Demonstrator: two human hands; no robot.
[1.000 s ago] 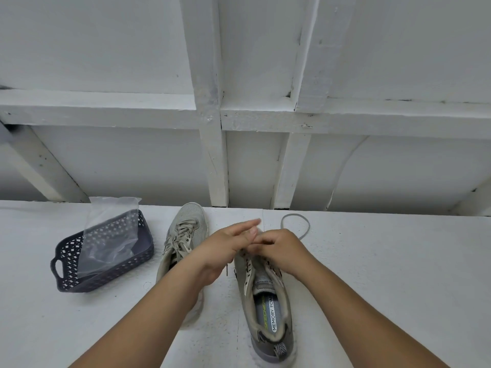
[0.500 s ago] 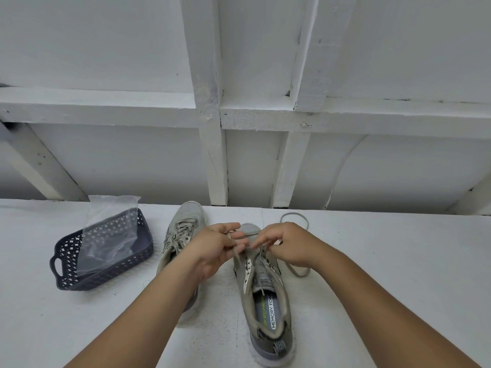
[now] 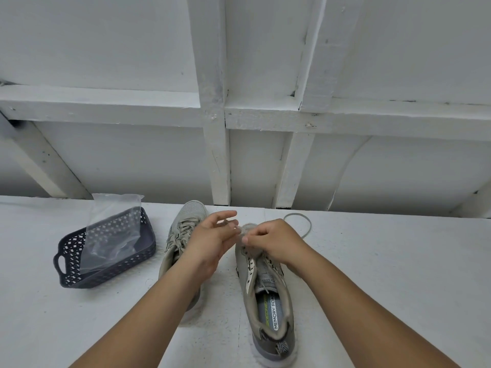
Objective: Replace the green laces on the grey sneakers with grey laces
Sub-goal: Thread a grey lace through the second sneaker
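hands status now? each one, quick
Left hand: open, fingers spread, holding nothing visible.
Right hand: fingers curled, pinching the grey lace at the toe end of the right sneaker.

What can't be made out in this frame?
- Head view: the right hand covers the right sneaker's front eyelets, hiding how the grey lace is threaded.
- The left hand and forearm cover part of the left sneaker.
- The plastic bag in the basket: contents unclear.
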